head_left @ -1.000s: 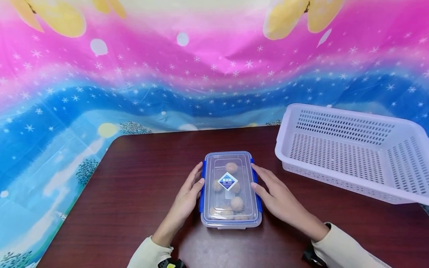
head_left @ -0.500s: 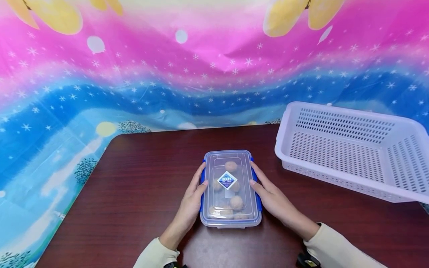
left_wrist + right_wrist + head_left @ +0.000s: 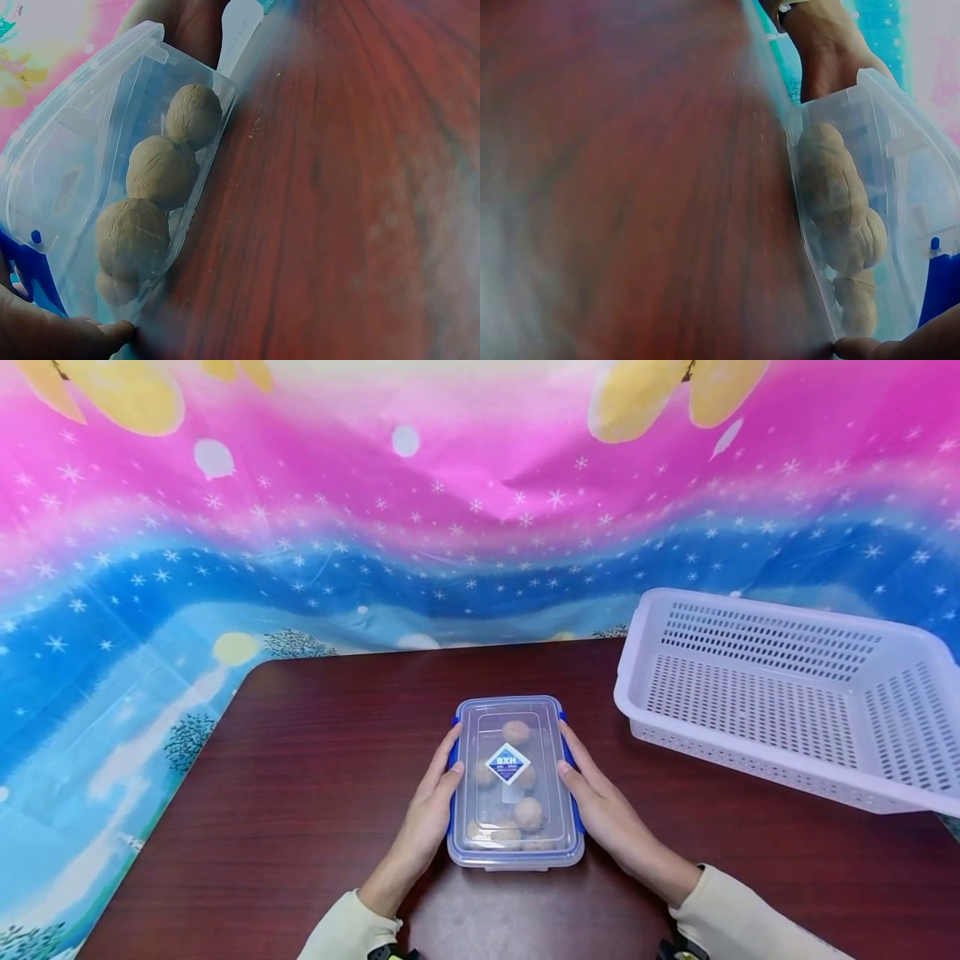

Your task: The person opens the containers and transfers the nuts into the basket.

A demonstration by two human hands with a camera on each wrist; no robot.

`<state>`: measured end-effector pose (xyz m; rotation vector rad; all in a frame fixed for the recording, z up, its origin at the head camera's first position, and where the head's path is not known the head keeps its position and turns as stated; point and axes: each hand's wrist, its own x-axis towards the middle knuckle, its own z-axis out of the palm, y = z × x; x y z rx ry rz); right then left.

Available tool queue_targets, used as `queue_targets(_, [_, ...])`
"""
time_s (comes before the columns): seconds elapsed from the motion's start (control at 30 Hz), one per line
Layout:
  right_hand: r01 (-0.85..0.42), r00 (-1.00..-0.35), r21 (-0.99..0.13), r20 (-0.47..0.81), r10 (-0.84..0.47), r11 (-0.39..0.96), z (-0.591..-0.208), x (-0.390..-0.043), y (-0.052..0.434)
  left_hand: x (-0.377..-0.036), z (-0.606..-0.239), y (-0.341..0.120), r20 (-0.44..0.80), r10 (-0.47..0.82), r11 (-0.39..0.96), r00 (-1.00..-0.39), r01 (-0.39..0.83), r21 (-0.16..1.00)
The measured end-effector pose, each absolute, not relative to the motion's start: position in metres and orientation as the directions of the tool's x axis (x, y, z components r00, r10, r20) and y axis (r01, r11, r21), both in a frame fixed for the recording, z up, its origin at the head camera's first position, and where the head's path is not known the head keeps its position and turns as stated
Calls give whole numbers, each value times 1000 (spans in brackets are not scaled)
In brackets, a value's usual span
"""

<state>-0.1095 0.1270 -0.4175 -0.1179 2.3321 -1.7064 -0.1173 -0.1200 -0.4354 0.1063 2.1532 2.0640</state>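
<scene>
A clear plastic box with a lid, blue side clasps and a blue diamond label stands on the dark wood table. Several walnuts lie inside it. My left hand lies along the box's left side with straight fingers on the blue clasp and the thumb at the lid's edge. On the box's right side my right hand lies the same way. In the right wrist view the walnuts press against the clear wall, and a fingertip touches the box's lower edge.
A white perforated basket stands on the table to the right of the box, with nothing in it. A bright pink and blue starry cloth hangs behind the table and down its left side.
Both hands have drawn in closer against the box's sides, the right one most. The box has stayed in place.
</scene>
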Motion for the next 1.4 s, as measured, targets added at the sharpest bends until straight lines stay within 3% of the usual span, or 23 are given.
queue_targets(0.83, [81,-967,-969,-133,-215,232,-422,-109,124,-117,-434,-122,-79,192,22,-978,-77,997])
queue_targets(1.4, [104,-963,-972,-152,-225,211,-420,-109,125,-119,-431,-128,-35,234,134,-971,-4,991])
